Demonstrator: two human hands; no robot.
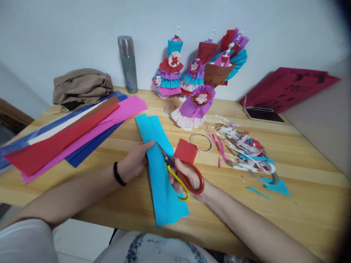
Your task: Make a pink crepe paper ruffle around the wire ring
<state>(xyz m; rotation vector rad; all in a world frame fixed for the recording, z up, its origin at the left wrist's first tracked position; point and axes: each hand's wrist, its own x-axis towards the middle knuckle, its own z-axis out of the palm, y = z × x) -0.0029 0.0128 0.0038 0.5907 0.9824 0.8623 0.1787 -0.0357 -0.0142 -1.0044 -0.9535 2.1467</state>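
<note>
A long folded sheet of turquoise crepe paper (161, 190) slants across the near middle of the table. My left hand (138, 159), a black band at its wrist, pinches the paper's left edge with the thumb on top; its other fingers are mostly hidden underneath. My right hand (186, 177) grips scissors (179, 175) with one red and one yellow handle. Their dark blades point up and left over the paper, the tip close to my left thumb. Beside the scissors lies a small red paper piece (185, 149).
Paper dresses on stands (171, 73) line the wall. At left are stacked coloured paper strips (68, 146), a brown cloth (82, 86) and a flask (128, 65). On the right lie paper scraps (244, 146), tape rolls (201, 142), a phone (263, 115) and a magenta bag (290, 87).
</note>
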